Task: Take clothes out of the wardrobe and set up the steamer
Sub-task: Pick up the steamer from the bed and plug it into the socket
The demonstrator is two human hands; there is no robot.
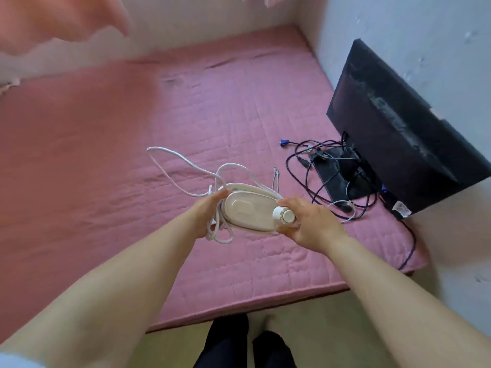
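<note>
1. Holding the white oval plastic handheld steamer [248, 211] above the pink quilted bed [106, 155], near its right edge, we are at the steamer set-up step.
2. Our left hand [210, 213] has its grip closed on the steamer's far end together with loops of its white cord [183, 166].
3. Our right hand [308, 221] grips the round-capped end [283, 215].
4. Next, we judge, the cord needs untangling, clear of the black cables [318, 166] by the black monitor [398, 123].
5. Pink clothes [53, 19] hang at the upper left, blurred.
</note>
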